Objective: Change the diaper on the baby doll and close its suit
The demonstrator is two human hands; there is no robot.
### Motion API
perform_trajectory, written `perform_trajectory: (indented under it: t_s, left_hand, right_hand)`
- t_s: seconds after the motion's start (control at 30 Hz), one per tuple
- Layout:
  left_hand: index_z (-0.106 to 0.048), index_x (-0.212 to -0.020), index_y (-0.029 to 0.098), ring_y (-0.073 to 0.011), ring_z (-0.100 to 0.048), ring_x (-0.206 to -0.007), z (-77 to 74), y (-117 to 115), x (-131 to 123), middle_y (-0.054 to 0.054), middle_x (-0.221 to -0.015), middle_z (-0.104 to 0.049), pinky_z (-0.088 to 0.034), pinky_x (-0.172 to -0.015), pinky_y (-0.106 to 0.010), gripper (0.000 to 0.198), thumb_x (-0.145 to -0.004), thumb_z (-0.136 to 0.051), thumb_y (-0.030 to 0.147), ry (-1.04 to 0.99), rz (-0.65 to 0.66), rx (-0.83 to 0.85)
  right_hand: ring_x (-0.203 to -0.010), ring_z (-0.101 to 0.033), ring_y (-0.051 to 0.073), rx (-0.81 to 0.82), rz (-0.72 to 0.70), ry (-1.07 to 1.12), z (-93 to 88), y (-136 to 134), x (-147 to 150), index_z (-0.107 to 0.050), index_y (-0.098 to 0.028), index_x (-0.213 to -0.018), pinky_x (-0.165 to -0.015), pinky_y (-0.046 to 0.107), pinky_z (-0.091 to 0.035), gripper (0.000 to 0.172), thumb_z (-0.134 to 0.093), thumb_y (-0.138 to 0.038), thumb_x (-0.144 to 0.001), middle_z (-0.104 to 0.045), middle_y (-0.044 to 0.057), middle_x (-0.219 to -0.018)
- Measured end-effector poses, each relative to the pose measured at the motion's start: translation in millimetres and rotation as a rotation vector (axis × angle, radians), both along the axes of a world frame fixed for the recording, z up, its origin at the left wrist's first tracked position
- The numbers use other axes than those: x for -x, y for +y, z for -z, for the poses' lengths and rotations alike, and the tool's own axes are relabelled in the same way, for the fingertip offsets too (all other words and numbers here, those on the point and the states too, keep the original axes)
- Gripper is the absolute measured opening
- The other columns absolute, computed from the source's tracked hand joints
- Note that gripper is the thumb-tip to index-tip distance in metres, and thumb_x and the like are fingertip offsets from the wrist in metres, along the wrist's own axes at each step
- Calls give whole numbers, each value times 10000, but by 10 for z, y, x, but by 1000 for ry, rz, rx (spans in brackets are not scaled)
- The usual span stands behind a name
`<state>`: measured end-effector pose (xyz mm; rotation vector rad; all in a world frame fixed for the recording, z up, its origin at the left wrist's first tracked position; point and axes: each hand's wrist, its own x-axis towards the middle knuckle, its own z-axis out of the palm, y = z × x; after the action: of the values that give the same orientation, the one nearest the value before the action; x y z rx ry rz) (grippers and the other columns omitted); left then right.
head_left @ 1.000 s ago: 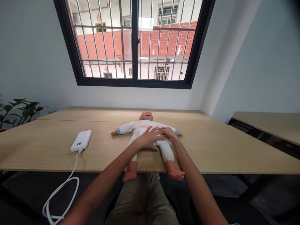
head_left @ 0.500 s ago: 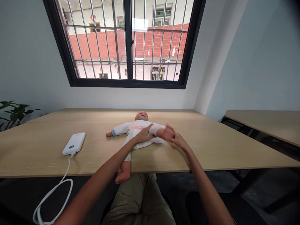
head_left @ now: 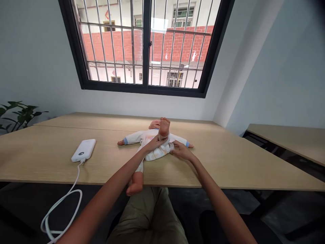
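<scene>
Clasping raised leg of white-clothed doll with left hand, face-up beneath grip on wood-grain table; touching patterned cloth with right hand, cannot tell whether pinching. Left of grip: white power bank, mark unreadable.

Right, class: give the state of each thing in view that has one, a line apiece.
Doll: on its back, one leg raised, other foot past the edge of the table
Left hand: holding the raised leg
Right hand: at the doll's side, grip unclear
Power bank: lying flat
Cable: plugged into the power bank, hanging in a loop
Window: looks shut
Plant: leafy
</scene>
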<state>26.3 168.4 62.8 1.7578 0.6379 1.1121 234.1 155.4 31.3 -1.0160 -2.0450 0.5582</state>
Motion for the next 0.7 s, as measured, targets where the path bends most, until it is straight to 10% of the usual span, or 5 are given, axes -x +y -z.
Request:
perform_trajectory:
  t_s: [0.27,0.7]
  left_hand:
    - [-627,-1033,117,-297,-582,-1111,0,5,35,-152,-1142,-664,-426,-1037,-452,568,-743,-638,605,-18,36,59]
    - [-625,-800,182,-262,-588,-881,-52,-165,-56,-76,-880,-667,-447,-921,-415,291,-841,-561,464,428,-50,-385]
  right_hand:
    - [-750,-610,175,14,332,254,224,220,-27,-540,-181,-1031,-712,350,-537,408,-648,-394,-699,-620,97,-1030]
    - [-901,-606,248,190,223,329,206,191,85,-552,-182,-1015,-808,379,-520,362,-604,-348,-698,-658,77,-915]
